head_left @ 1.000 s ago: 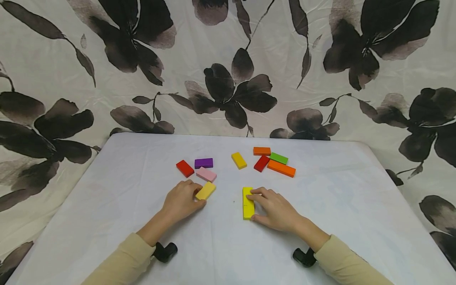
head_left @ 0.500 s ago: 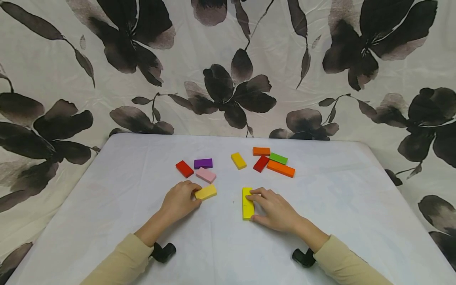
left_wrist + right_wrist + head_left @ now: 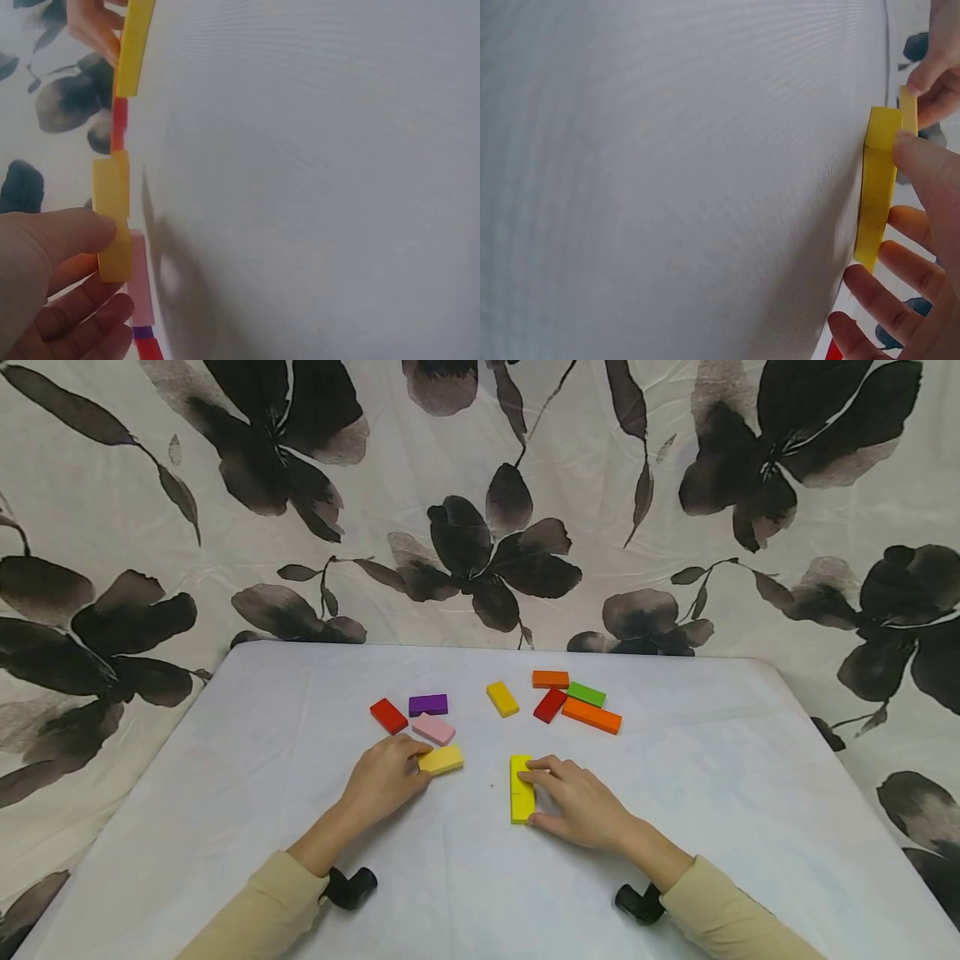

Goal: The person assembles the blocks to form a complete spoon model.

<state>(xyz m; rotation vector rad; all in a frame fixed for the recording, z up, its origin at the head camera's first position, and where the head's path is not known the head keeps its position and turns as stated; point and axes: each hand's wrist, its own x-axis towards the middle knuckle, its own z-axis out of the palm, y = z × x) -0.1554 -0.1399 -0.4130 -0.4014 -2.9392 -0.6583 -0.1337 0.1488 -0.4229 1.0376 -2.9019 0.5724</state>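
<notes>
My left hand (image 3: 384,778) pinches a pale yellow block (image 3: 441,760) by its left end, just in front of the pink block (image 3: 433,729). In the left wrist view, the thumb lies across the face of this pale block (image 3: 112,184), which appears raised off the table. A bright yellow block (image 3: 521,792) lies lengthwise on the cloth to the right. My right hand (image 3: 581,802) holds it from its right side, thumb at the near end and fingertips farther up. The right wrist view shows the thumb on the near end of that bright block (image 3: 877,187).
Behind the left hand lie a red block (image 3: 388,716) and a purple block (image 3: 427,704). Farther right are a yellow block (image 3: 502,699) and a cluster with orange (image 3: 592,715), green (image 3: 587,694) and red (image 3: 551,705) blocks. White cloth (image 3: 450,877) covers the table; a floral curtain hangs behind.
The pale yellow block has turned clockwise from a steep slant to nearly level, and my left hand has shifted slightly right with it. My right hand and its block have stayed put.
</notes>
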